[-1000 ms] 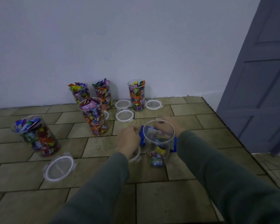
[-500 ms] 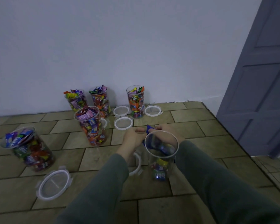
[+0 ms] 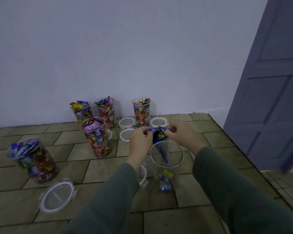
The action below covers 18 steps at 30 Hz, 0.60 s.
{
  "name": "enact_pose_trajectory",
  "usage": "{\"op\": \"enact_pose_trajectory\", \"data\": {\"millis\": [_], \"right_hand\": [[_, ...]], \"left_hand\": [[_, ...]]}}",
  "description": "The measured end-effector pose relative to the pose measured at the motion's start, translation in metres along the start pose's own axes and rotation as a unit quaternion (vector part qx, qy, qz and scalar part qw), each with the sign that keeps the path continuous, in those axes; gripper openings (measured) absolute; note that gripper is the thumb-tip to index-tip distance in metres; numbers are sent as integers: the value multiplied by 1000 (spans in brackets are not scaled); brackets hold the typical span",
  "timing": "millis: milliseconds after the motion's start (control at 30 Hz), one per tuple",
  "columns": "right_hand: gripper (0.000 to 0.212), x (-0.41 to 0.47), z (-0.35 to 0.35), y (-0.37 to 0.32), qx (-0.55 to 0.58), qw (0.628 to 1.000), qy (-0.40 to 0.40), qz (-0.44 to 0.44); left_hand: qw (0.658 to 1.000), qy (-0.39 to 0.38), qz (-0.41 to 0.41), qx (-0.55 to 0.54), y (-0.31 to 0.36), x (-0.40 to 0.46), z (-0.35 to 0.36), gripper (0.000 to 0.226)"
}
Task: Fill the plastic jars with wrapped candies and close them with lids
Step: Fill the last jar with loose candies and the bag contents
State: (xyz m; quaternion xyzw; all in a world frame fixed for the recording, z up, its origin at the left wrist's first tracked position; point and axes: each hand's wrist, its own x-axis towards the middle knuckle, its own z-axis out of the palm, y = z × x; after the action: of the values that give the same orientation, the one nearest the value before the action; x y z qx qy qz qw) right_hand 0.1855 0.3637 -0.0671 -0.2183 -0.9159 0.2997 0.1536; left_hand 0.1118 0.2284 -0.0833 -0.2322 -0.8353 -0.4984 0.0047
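Tiled floor [image 3: 184, 217] meets a pale wall, with a grey door at 3 o'clock; all jars and lids stand on this floor. Left hand [image 3: 140, 139] and right hand [image 3: 181, 135] each pinch one upper corner of a blue candy bag [image 3: 161, 146], their fingers curled onto its top edge. The bag hangs between the hands with its long axis running from 12 o'clock down toward 6 o'clock, its lower tip dipping past the rim of the near jar [image 3: 166, 166]. This jar stands directly below the fingers, about equally near to both hands, and holds only a few wrapped candies at its bottom. Judged from this, the step in hand is opening or emptying the bag into the jar, which turns on keeping the bag's mouth over the jar's rim. A lid [image 3: 143, 174] lies just beside the jar at 9 o'clock, partly hidden by the left sleeve. Farther out, five full jars stand uncovered: one [image 3: 33, 159] at 9 o'clock with a lid [image 3: 57, 196] before it, one [image 3: 97, 137] at 11 o'clock, and three along the wall, among more loose lids [image 3: 127, 122].
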Motion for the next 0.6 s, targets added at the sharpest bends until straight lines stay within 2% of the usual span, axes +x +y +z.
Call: {"op": "enact_pose_trajectory", "data": {"millis": [167, 233, 333, 500, 600], "right_hand": [[23, 0, -9, -7, 56, 997, 39, -21], [16, 1, -13, -13, 91, 996, 25, -11], [20, 1, -18, -22, 109, 994, -2, 8], [8, 4, -30, -31, 83, 994, 70, -6], [9, 3, -33, -38, 109, 990, 94, -10]], "left_hand": [[996, 7, 93, 9, 12, -1, -1, 23], [993, 9, 118, 5, 13, 3, -3, 24], [990, 22, 136, 6, 13, 10, -8, 23], [985, 42, 160, 49, 16, 11, -20, 23], [987, 16, 151, -46, 17, 9, -24, 20]]}}
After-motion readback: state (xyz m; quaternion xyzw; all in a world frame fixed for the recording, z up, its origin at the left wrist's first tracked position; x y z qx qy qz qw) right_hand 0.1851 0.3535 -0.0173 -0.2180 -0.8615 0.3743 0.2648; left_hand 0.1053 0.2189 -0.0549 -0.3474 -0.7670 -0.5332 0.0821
